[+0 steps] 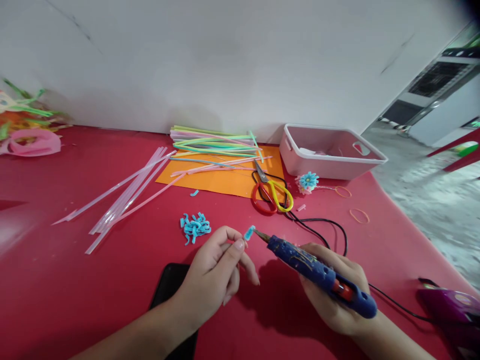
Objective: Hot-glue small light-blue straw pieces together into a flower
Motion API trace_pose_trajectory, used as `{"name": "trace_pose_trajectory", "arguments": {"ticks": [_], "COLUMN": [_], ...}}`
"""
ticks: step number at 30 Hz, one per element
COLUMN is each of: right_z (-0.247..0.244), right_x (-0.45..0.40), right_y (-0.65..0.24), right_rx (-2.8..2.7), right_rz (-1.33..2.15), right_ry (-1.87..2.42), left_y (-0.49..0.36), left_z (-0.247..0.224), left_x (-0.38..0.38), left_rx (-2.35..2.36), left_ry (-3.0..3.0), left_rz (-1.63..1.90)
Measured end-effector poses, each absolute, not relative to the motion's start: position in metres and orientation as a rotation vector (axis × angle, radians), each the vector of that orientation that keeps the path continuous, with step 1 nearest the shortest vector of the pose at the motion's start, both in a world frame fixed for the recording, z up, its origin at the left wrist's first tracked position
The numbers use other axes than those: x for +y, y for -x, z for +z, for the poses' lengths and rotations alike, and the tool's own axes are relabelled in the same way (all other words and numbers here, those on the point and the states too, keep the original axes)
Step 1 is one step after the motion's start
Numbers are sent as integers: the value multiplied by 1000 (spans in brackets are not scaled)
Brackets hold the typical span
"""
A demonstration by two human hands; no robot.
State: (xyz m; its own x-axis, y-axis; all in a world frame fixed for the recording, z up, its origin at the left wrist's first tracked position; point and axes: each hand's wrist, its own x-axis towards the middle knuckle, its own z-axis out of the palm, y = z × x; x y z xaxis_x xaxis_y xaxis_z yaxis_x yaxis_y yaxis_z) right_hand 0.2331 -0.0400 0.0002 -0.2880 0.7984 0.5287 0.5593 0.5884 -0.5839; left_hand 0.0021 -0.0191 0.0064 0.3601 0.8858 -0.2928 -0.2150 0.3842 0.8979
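Observation:
My left hand point(221, 265) pinches a small blue piece point(249, 233) between thumb and forefinger, above the red table. My right hand point(333, 285) is wrapped round a dark blue glue gun point(311, 265), its pointed metal nozzle right beside the blue piece. Whether they touch is too small to tell. A pile of short, curled blue pieces point(195, 227) lies left of my left hand, and one loose blue piece point(194, 193) is farther back. Scissors point(277, 196) with one red and one yellow handle rest partly on an orange sheet point(225, 182). A blue flower point(308, 181) lies behind the glue gun.
A pink bin point(333, 166) stands at the back right. Pale straws point(127, 197) and a coloured bundle point(215, 141) lie behind my left hand. A black phone point(170, 285) is under my left forearm. Black cable point(337, 225) curves past my right hand toward a purple object point(446, 310).

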Motion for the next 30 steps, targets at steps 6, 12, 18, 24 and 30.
{"name": "trace_pose_trajectory", "arguments": {"ticks": [6,12,18,24,30], "right_z": [-7,-5,2,1,4], "right_x": [-42,-39,-39,-38,-38], "right_y": [-237,-236,-233,-232,-232], "right_rx": [-1981,-1944,-2023,-2049,-2035], "right_rz": [415,411,350,324,336], "right_ry": [1098,1070,1071,1073,1078], "left_y": [-1,-3,-3,0,0], "left_z": [4,7,7,3,1], "left_x": [-21,-21,-22,-21,-19], "left_rx": [908,896,887,890,966], "left_ry": [-908,-945,-946,-1012,-1049], "left_rz": [830,848,850,880,901]}}
